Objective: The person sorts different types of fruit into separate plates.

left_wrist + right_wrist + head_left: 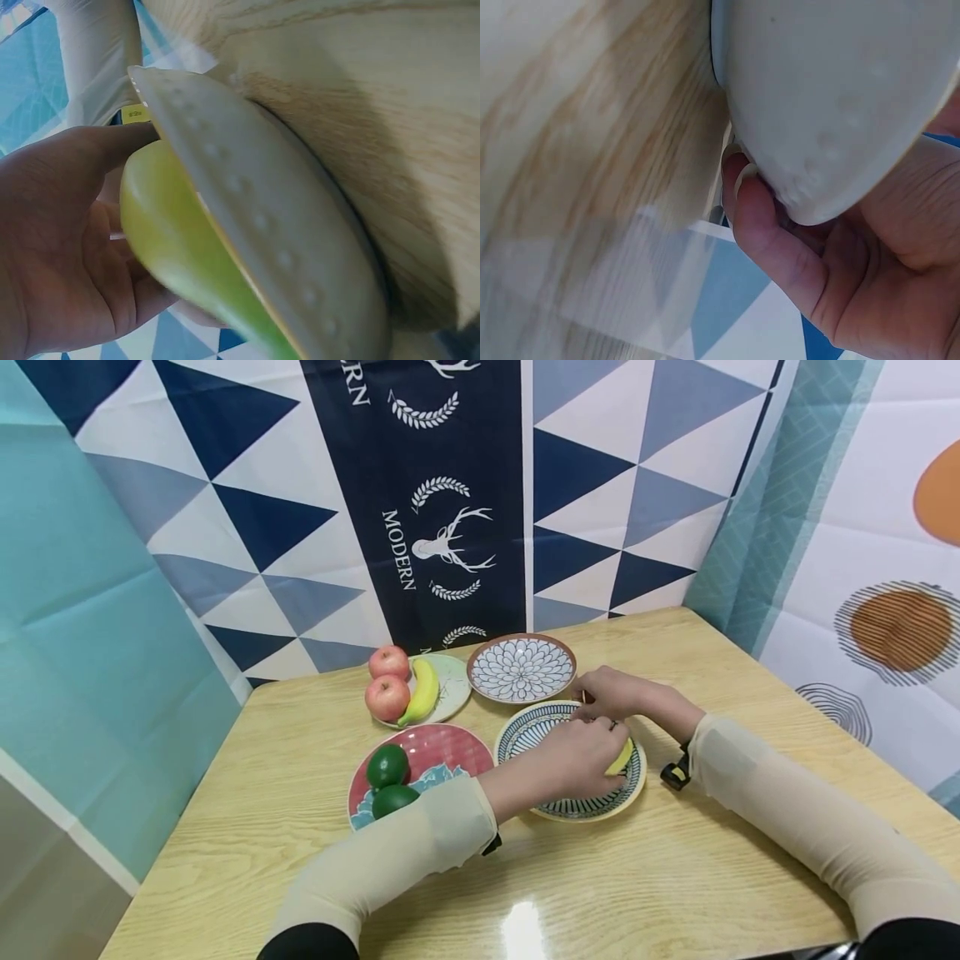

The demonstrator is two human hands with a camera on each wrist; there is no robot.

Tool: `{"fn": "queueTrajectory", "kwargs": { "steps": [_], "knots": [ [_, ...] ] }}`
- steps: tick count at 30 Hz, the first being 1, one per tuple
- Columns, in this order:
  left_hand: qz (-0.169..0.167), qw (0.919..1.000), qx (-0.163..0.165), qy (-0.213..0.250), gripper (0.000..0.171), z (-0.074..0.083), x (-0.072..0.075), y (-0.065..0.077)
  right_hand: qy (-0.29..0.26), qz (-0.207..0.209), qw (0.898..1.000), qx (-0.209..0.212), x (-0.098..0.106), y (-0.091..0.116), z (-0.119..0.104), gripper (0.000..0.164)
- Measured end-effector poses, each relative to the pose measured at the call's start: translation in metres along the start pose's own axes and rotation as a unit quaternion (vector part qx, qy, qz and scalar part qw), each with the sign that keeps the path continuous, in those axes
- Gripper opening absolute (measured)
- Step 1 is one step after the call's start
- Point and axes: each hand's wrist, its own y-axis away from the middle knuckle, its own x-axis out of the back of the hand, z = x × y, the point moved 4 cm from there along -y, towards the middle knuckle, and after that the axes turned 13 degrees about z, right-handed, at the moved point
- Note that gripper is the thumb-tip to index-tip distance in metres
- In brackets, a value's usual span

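Observation:
A blue-and-white patterned bowl (600,817) with a pale yellow rim stands in front of me. Inside it lies a smooth yellow-green mango (619,760), partly covered by my left hand (577,760). In the left wrist view, that hand's thumb and fingers curve around the mango (169,210), close inside the bowl's edge. My right hand (611,693) grips the bowl's far right rim. In the right wrist view, its curled fingers (769,240) reach beneath the white underside of the bowl (832,97).
Left of the bowl, a red plate (450,739) carries two dark green avocados (388,767). Behind it, a pale green plate (453,685) holds two apples (387,697) and a banana (422,692). A brown-rimmed bowl (521,670) with a petal pattern stands against the back cloth.

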Motion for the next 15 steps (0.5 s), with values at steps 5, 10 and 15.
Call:
{"fn": "queueTrajectory", "kwargs": {
  "steps": [5,10,15],
  "knots": [
    [-0.012,0.9999,0.006,0.005,0.069,0.0009,-0.0023,0.0003,-0.001,0.002,1.000,0.005,0.0010,0.0011,0.0001,0.018],
    [-0.021,0.9997,0.010,0.004,0.065,0.0015,-0.0028,-0.0005,-0.002,0.011,1.000,0.025,0.0015,0.0017,-0.0004,0.019],
    [-0.017,0.9998,0.007,0.010,0.058,0.0016,0.0002,-0.0014,-0.008,0.010,1.000,0.021,0.0007,0.0022,0.0001,0.019]
  ]
}}
